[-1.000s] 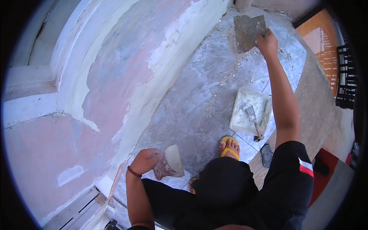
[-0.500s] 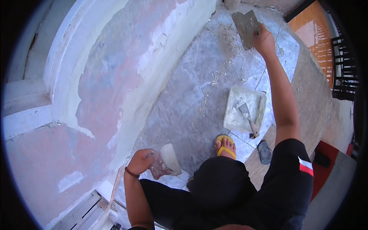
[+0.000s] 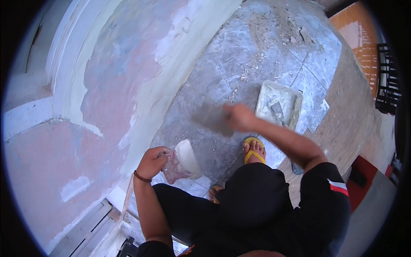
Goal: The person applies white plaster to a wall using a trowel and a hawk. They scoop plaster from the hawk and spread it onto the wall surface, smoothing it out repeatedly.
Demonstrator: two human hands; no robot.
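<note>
My left hand is closed on a reddish flat spreader, which carries a thick band of white putty along one edge. In my right hand is a grey flat scraper blade, smeared by motion, above the floor tiles between the wall and the tray. The two tools are apart. Right of that hand sits a white rectangular tray with whitish putty inside. A putty knife rests in the tray, its handle end partly hidden by my right forearm.
On the left rises a patchy wall with pink, blue and white areas. Crumbs and debris litter the tiled floor. My foot in a yellow sandal stands below the tray. A black slatted rack is at the far right.
My right hand has swung from the far floor back toward me and leftward with the scraper. My left hand has risen slightly, still gripping the spreader.
</note>
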